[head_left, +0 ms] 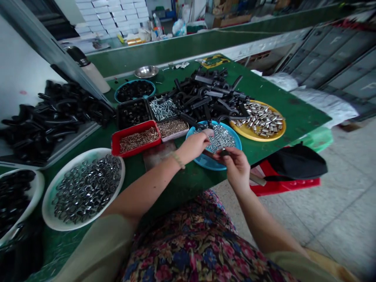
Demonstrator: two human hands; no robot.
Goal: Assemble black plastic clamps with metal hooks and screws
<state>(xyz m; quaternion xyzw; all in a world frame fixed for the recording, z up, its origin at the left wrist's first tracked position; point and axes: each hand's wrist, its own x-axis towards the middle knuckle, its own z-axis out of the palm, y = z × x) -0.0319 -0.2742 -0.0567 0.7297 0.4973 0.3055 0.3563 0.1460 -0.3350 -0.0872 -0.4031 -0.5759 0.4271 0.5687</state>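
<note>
My left hand (195,144) reaches over the blue plate (209,161) of small silver nuts, fingers bent down into the pile; what they pinch is hidden. My right hand (235,164) hovers at the plate's near right edge, fingers closed around a small dark metal part (223,150). A pile of black plastic handles (205,96) lies just beyond the plate. To its right is a yellow plate (253,134) of shiny metal sleeves.
A red tray (117,141) of thin pins, trays of screws (163,109) and a white bowl (49,211) of metal rings sit on the green table (293,109). More black parts (49,117) lie at left. A red crate (282,186) stands on the floor at right.
</note>
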